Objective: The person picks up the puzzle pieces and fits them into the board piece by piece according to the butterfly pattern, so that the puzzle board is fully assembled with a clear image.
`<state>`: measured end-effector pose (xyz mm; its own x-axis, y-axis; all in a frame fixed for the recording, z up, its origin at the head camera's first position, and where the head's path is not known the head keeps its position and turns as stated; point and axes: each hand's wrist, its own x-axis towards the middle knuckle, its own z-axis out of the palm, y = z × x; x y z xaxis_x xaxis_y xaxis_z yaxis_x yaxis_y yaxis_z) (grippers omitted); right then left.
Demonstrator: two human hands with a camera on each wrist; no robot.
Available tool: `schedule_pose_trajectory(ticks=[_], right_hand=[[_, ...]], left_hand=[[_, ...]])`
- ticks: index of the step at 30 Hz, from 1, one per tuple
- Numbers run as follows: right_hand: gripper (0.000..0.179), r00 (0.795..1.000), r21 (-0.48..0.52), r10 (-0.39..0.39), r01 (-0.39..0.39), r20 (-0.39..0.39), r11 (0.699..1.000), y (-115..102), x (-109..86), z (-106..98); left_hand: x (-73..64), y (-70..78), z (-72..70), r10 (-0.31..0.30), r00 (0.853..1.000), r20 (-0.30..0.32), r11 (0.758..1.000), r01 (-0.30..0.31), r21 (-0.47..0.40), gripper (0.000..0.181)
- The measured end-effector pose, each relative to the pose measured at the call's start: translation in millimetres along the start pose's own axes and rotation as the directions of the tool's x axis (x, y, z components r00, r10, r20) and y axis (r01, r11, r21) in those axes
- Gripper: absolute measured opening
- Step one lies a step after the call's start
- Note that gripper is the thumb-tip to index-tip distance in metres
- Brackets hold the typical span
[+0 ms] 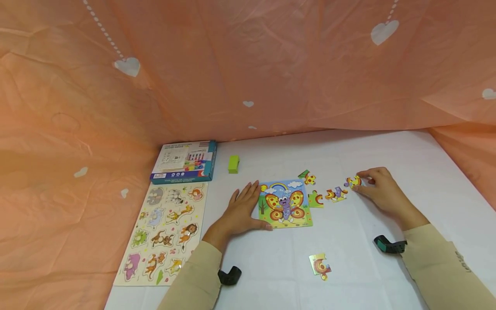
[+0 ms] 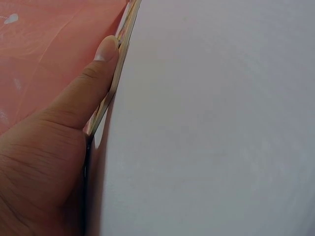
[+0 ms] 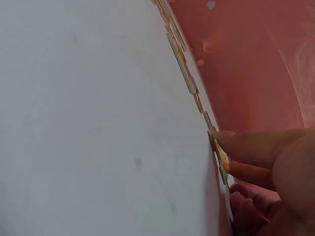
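Well, the yellow, red-spotted cardboard-like puzzle piece [image 1: 353,181] sits right of the frame's centre, at the left end of the right hand [image 1: 381,191], which pinches it between thumb and finger. The piece's longer way seems to run left to right, its purple knob pointing left, though the fingers partly cover it.

From there the square butterfly puzzle board [image 1: 286,211] lies to the left, near the middle of the frame — with a loose orange-and-purple puzzle piece [image 1: 336,194] between. The left hand [image 1: 240,213] is nearer that board: its fingers spread at the left edge, thumb over the lower left corner.

As for writing, the flat white-and-blue box [image 1: 186,162], left of centre, carries printed lines and a pale label, too small to read surely. Dark lettering on the beige right sleeve [image 1: 441,262], lower right, is likewise illegible.
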<state>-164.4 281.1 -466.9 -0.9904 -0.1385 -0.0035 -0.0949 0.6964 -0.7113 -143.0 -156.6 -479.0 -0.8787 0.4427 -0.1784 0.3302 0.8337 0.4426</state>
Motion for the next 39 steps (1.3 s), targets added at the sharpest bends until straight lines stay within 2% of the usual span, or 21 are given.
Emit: schedule_pose_trajectory(ticks=[4,10,14,18,25,30,36,39], right_hand=[[0.048,1.0,0.021,0.022,-0.022,-0.023,1.0,-2.3,0.6,0.9],[0.034,0.997,0.131,0.02,-0.01,-0.072,0.991,-3.5,-2.0,0.8],[0.028,0.996,0.255,0.011,0.013,-0.093,0.967,-4.9,-2.8,1.8],[0.034,0.996,0.348,0.001,0.029,-0.086,0.937,-9.8,-3.1,4.7],[0.034,1.0,0.444,-0.006,0.007,-0.006,0.896,-28.8,-4.4,18.0],[0.033,0.998,0.443,-0.008,-0.02,0.061,0.896,-43.7,-5.4,29.5],[0.03,0.992,0.484,-0.048,-0.016,0.121,0.875,-59.0,-6.4,48.6],[0.028,0.988,0.474,-0.07,-0.002,0.135,0.881,-65.4,-6.2,57.6]], left_hand=[[0.1,0.2,0.2,0.003,1.0,-0.002,1.0,-0.003,0.004,0.133],[-0.9,3.5,-1.8,-0.003,1.0,0.01,1.0,0.003,0.016,0.133],[-0.2,3.1,-1.6,-0.004,1.0,0.009,1.0,0.004,0.021,0.133],[0.9,-0.1,1.0,0.008,1.0,-0.005,1.0,-0.008,0.009,0.134],[0.4,0.4,-0.5,0.007,1.0,-0.004,1.0,-0.007,0.012,0.133],[-0.3,1.8,-1.5,0.009,1.0,-0.001,1.0,-0.009,0.004,0.133],[1.3,-3.1,3.1,0.014,1.0,-0.014,1.0,-0.014,-0.003,0.134],[0.4,-1.8,1.4,0.016,1.0,-0.012,1.0,-0.016,-0.005,0.134]])
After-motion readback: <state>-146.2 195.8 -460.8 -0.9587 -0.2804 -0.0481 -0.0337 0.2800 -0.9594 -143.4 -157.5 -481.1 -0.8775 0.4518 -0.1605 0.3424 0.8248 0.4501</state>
